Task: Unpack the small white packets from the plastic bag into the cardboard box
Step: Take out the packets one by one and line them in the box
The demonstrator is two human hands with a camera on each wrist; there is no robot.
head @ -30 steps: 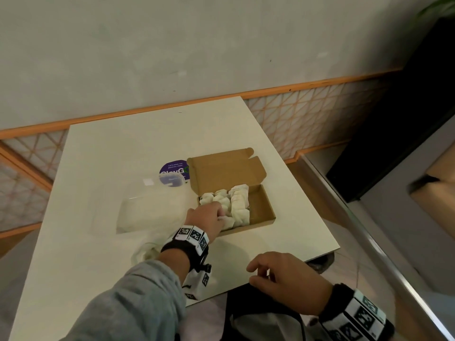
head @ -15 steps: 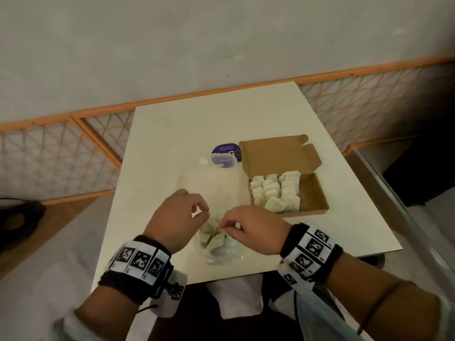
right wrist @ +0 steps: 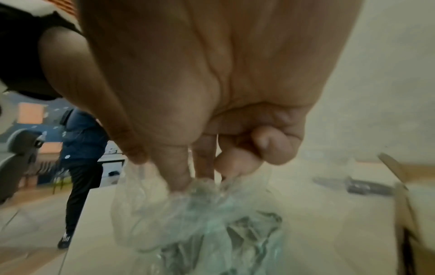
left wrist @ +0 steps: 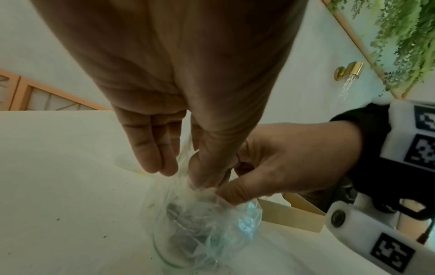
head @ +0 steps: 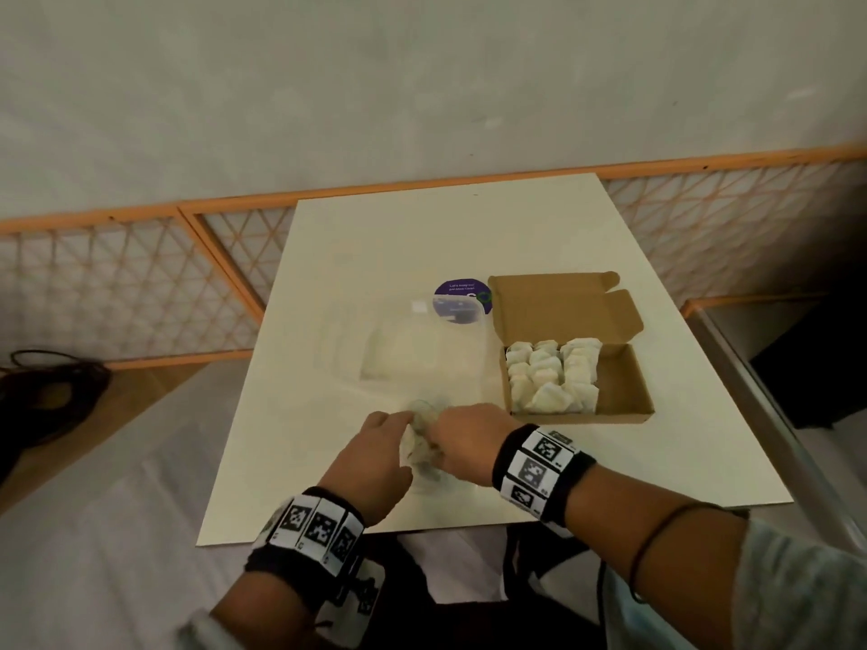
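Note:
A clear plastic bag (head: 424, 455) (left wrist: 202, 223) (right wrist: 200, 223) with a few white packets inside sits near the table's front edge. My left hand (head: 375, 455) (left wrist: 186, 173) pinches the bag's top between thumb and forefinger. My right hand (head: 462, 443) (right wrist: 195, 178) pinches the same bunched top from the right. An open cardboard box (head: 628, 391) stands just right of the hands. Several small white packets (head: 553, 375) fill its left two thirds in rows. Its right part is bare.
A clear plastic container (head: 408, 344) and a round purple label (head: 462, 295) lie behind the bag on the cream table (head: 516, 227). An orange lattice fence (head: 117, 293) runs behind. In the right wrist view a person (right wrist: 80, 158) stands far off.
My left hand left the box and came back to the bag. My right hand rose from the table edge. Both hands closed together on the bag's top. The head view turned left.

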